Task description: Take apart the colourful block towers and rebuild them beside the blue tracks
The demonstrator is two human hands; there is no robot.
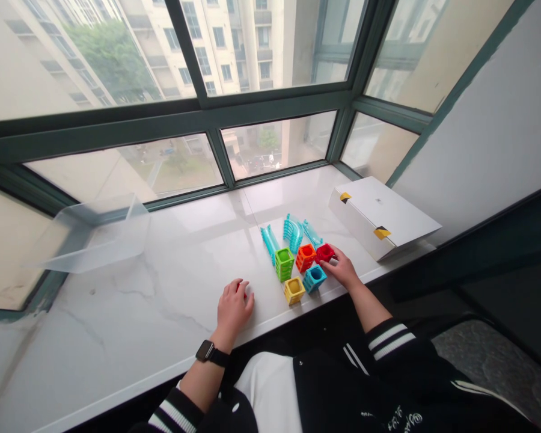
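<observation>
My right hand has its fingers closed on a red hollow block at the right end of a small group of blocks. Next to it stand an orange block and a blue block. A yellow block sits nearest the front edge, and a green block rises at the left. Behind them lie clear turquoise track pieces: a straight one, a curved one and another. My left hand rests on the white surface, fingers curled; a bit of red shows beneath them.
A translucent plastic bin lies at the far left of the marble-look sill. At the right a white box with yellow-and-black tabs stands by the wall. Green-framed windows border the back.
</observation>
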